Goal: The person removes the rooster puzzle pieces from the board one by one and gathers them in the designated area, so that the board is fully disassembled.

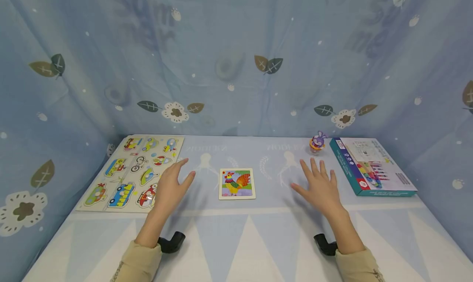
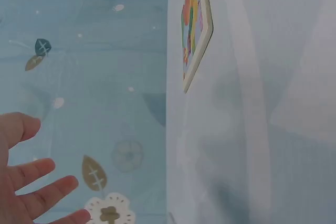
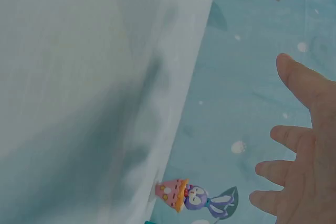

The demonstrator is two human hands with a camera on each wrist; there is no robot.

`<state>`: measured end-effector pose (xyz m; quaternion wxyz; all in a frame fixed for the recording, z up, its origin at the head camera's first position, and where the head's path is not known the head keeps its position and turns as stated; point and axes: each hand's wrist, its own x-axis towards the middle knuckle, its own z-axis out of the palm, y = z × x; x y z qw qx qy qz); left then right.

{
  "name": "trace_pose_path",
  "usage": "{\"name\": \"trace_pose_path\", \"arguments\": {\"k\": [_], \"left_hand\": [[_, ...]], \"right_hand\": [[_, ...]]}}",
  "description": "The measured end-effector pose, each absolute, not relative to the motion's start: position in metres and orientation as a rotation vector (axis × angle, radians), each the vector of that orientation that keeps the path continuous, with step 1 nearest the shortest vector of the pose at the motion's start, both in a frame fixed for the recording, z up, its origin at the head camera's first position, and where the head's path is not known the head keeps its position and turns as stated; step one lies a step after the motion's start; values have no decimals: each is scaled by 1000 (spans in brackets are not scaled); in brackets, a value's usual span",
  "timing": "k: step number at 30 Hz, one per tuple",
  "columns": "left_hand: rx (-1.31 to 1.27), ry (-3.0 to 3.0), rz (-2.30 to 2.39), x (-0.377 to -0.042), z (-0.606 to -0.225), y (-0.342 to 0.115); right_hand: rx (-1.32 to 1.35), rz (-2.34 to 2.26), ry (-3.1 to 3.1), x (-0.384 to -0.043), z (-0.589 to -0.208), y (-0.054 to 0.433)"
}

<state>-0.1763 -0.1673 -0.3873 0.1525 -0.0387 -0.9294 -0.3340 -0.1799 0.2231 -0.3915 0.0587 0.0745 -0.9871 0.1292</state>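
Note:
Between the two hands lies a small square rooster puzzle (image 1: 237,184), its picture showing a colourful rooster inside a pale wooden frame. My left hand (image 1: 172,187) hovers to its left with fingers spread, overlapping the edge of a vehicle puzzle board (image 1: 127,177) in the head view. To the right of the rooster puzzle my right hand (image 1: 318,187) is held over the table, fingers apart and holding nothing. Both wrist views show empty, extended fingers. In the left wrist view the rooster puzzle (image 2: 197,24) appears tilted by the camera angle.
A purple rabbit figurine (image 1: 318,143) on a cup-like base stands at the back right. Beside it lies a teal-edged box (image 1: 373,167) with a printed top. A patterned cloth covers the table (image 1: 236,241), and a blue curtain (image 1: 229,35) hangs behind.

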Motion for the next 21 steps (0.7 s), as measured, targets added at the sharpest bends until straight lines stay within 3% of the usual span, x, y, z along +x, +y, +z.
{"name": "trace_pose_path", "arguments": {"k": [12,21], "left_hand": [[-33,-2526,-1408,-209,-408,-139],[-126,-2580,-1556,-229,-431,-123]], "right_hand": [[243,695,-2989,-213,-408,193],[232,1140,-2909,-236,-411,163]]}}
